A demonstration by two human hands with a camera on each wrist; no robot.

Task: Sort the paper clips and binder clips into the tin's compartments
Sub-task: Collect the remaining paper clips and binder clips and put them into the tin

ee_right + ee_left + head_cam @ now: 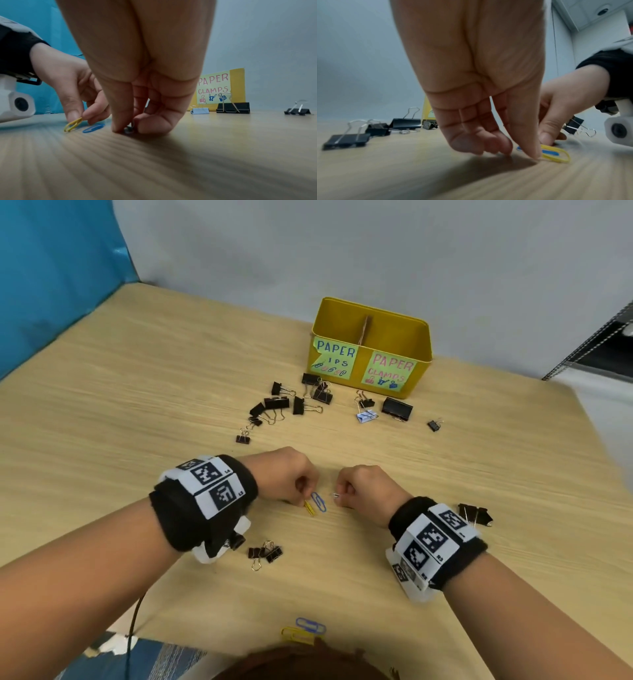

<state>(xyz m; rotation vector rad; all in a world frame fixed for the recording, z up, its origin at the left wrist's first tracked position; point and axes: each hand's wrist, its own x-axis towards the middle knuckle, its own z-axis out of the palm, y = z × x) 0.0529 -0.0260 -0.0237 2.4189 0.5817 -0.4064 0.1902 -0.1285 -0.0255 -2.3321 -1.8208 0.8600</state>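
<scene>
My left hand (301, 498) pinches a yellow paper clip (309, 507) between thumb and forefinger, one end tilted up off the table (73, 125). A blue paper clip (318, 501) lies flat just right of it. My right hand (339, 496) pinches a small silver paper clip (335, 495) against the tabletop; in the right wrist view it is mostly hidden between thumb and fingers (129, 129). The yellow tin (371, 347) stands at the back, with a divider and two labels, "PAPER CLIPS" on the left and "PAPER CLAMPS" on the right.
Several black binder clips (284, 404) lie scattered in front of the tin, with a light blue one (366, 416). More black binder clips sit near my left wrist (265, 553) and right wrist (476, 513). A blue and a yellow paper clip (305, 630) lie at the near edge.
</scene>
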